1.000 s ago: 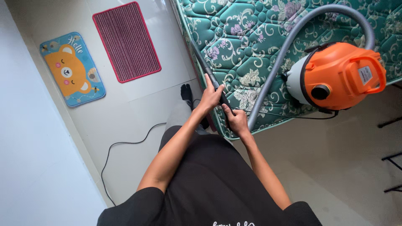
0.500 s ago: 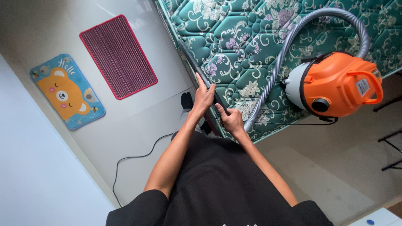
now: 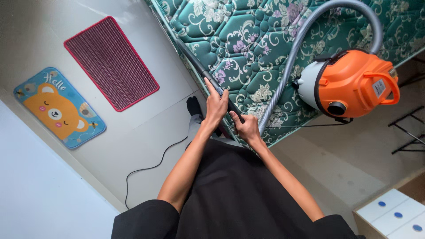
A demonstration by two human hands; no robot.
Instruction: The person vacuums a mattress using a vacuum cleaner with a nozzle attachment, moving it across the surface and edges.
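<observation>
Pale floor is spreading around the mattress [image 3: 265, 48], the landmark for everything below. Nearest you, at the mattress's near edge, your 2 hands are gripping the black vacuum wand [image 3: 199, 66]: your right hand [image 3: 247, 128] is clenched around its lower end, closest to your body, and your left hand [image 3: 215, 106] is wrapping it just beyond. From that grip the wand is running up and to the left along the mattress edge, its long axis following that edge away from you, so your left hand is sitting nearer the far tip. A grey hose [image 3: 287, 84] is arcing from beside your right hand over the mattress to the orange vacuum canister [image 3: 354, 84], which is resting on the mattress's right part. Left of the mattress, a black cord [image 3: 146, 170] is trailing, then a striped red mat [image 3: 110, 62], and farther left a bear mat [image 3: 57, 108].
</observation>
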